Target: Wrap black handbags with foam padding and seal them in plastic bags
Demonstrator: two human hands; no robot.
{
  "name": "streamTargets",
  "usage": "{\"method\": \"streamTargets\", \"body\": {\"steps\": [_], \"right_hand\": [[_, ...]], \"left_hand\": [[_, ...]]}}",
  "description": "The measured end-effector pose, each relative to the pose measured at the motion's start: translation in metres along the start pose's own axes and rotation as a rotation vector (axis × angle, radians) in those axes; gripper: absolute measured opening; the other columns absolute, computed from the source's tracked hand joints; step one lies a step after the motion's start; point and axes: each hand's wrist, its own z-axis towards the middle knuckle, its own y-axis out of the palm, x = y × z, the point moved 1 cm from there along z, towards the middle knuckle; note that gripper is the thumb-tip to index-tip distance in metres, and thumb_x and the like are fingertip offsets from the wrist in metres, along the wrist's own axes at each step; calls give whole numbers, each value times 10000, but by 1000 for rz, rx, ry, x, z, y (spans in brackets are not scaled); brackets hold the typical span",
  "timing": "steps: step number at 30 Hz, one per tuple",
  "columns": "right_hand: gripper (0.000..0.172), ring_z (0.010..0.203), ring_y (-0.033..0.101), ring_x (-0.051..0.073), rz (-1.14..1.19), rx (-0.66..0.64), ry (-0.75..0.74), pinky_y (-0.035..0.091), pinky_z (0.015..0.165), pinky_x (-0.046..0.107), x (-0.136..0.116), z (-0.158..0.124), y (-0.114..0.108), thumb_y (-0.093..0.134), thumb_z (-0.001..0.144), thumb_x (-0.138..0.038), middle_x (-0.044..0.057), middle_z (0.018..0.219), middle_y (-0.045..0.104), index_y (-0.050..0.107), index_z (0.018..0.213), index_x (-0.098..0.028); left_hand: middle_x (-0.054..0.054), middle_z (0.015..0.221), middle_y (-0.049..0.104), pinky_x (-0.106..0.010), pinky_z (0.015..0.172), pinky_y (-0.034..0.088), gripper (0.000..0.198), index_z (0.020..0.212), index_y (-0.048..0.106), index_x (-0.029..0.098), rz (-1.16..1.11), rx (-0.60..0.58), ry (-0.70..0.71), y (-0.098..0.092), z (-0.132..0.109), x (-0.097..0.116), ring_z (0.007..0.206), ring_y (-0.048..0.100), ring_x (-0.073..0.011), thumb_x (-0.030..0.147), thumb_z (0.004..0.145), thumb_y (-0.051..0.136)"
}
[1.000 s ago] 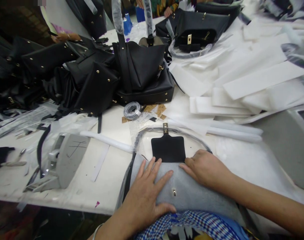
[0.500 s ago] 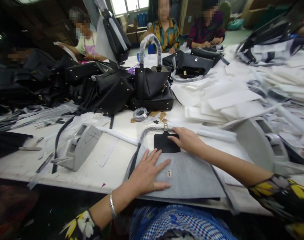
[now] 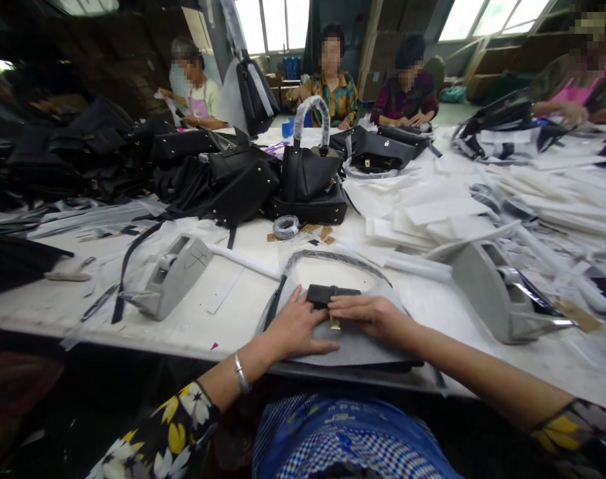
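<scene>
A handbag lies flat at the table's front edge under a thin greyish-white sheet [image 3: 355, 354]. Its plastic-wrapped handle [image 3: 340, 255] arches away from me. My left hand [image 3: 297, 327] rests on the sheet with fingers spread, its fingertips beside the bag's black flap [image 3: 320, 295]. The flap is folded toward me over the sheet. Across it lies my right hand [image 3: 380, 317], fingers stretched out and pressing on the strap. Below those fingertips a gold metal clasp [image 3: 335, 324] shows. My right hand hides part of the flap.
Grey tape dispensers [image 3: 175, 276] stand on both sides, the right dispenser [image 3: 487, 289] with a metal blade. Black handbags [image 3: 310, 176] are heaped at the back left and centre. White foam sheets [image 3: 422, 209] spread at the right. Several people sit across the table.
The black flap with its clasp has come down toward me over the sheet, under my right hand. My left hand stays on the sheet. The camera view has tilted up.
</scene>
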Motion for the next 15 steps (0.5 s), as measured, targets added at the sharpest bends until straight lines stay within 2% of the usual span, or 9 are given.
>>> {"method": "streamTargets", "body": {"steps": [4, 9, 15], "right_hand": [[321, 1308, 534, 206, 1, -34, -60, 468, 1097, 414, 7, -18, 13, 502, 971, -113, 113, 1281, 668, 695, 1217, -188], [195, 1217, 617, 231, 24, 66, 4, 523, 1038, 414, 13, -20, 18, 611, 944, -218, 117, 1165, 726, 747, 1081, -190], [172, 1220, 607, 196, -55, 45, 32, 511, 1036, 350, 10, -19, 23, 616, 945, -224, 91, 1133, 722, 715, 1081, -190]], "left_hand": [[-99, 1388, 553, -574, 1193, 138, 733, 1364, 537, 252, 15, 7, 11, -3, 0, 3, 1345, 401, -331, 740, 818, 532], [-91, 1361, 571, -562, 1200, 121, 699, 1341, 557, 260, 44, 8, 17, -5, -1, 4, 1333, 414, -314, 727, 822, 545], [-103, 1400, 553, -593, 1197, 106, 715, 1362, 536, 256, 115, -23, 13, -5, 0, 8, 1363, 405, -324, 740, 836, 509]]}}
